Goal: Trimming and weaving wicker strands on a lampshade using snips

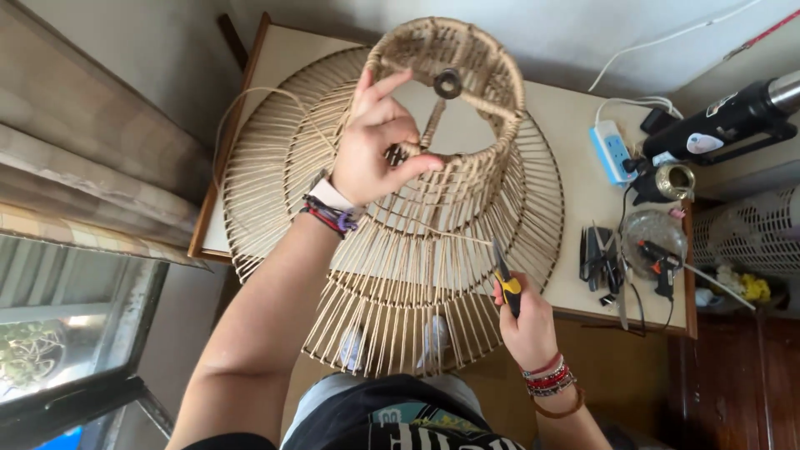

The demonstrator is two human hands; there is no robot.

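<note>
- A tiered woven lampshade frame [400,250] of pale cord stands tilted on the surface [575,167], its narrow top ring raised toward the camera.
- The left hand [375,146] pinches the top ring's rim between thumb and fingers.
- The right hand [525,321] is closed around yellow-handled pliers [506,283], tip against the lower spokes.
- Nearby: a power strip [612,150], a glue gun [662,267], black scissors [598,254].

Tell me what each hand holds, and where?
Left hand grips the woven lampshade at its top ring; right hand holds pliers by the handles.
</note>
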